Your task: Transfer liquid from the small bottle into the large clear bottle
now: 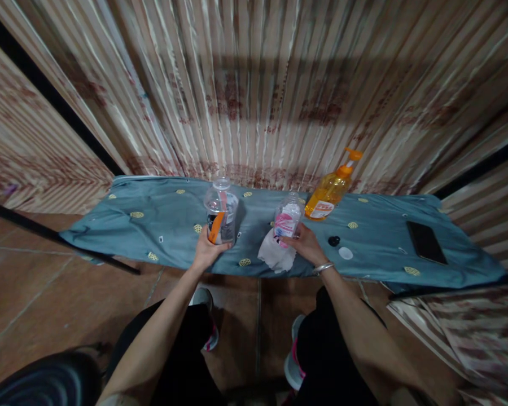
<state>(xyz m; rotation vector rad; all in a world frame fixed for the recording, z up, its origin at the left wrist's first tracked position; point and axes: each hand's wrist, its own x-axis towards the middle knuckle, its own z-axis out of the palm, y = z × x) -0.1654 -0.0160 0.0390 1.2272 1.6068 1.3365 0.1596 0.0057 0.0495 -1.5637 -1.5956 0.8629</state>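
Note:
My left hand (213,248) is wrapped round the lower part of a clear plastic bottle (227,206) with an orange and black label; its mouth has no cap. In my right hand (305,243) is a second, smaller clear bottle (288,217) with a pink and white label, also uncapped. A crumpled white cloth or tissue (276,255) lies under and beside that smaller bottle. Behind it, to the right, a pump bottle of orange liquid (329,192) stands with its orange pump on top. A black cap (334,241) and a white round lid (345,253) lie right of my right hand.
A blue-green patterned cloth (173,225) covers the narrow table. A dark phone (426,242) lies at its right end. Pleated curtains (254,101) hang close behind, and black poles (63,101) slope at the sides. A round black object (46,380) is at the lower left.

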